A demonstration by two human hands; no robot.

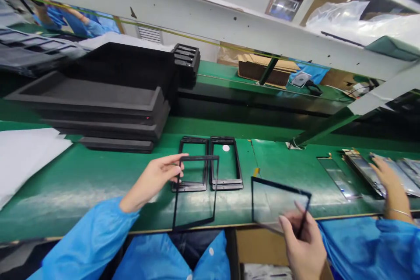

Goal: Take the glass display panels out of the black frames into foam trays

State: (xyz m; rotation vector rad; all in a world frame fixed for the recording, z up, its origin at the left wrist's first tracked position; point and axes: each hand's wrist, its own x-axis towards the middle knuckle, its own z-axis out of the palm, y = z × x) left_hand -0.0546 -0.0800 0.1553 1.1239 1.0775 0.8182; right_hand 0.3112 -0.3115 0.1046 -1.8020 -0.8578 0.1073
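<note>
Black-framed glass panel (195, 192) hangs upright from the person's left hand (154, 179), whose grip is closed on its top edge, with the frame running straight down from the fingers. Seen from above, this panel overlaps the nearer of two black rectangular holders (210, 164), which lie side by side on the green surface (223, 210) and serve as the landmark here. Far to the left of the holders lies a white sheet (26, 162), and just beyond it, still left of the holders, rises a stack of black foam trays (98, 109). A blue sleeve (88, 236) covers the left forearm. To the right of the holders and nearer the camera, the person's right hand (305, 245) is clenched around the lower edge of a second black-framed glass panel (278, 203), which tilts up and away from the fingers, its frame corner well above the surface. Farther right of the holders, a loose glass strip (337, 177) lies flat beside a row of stacked glass panels (383, 170). At the far right, another hand (390, 179), apparently a co-worker's, wears a thin bracelet (400, 212) and touches that stack, its blue sleeve (361, 245) just below.
</note>
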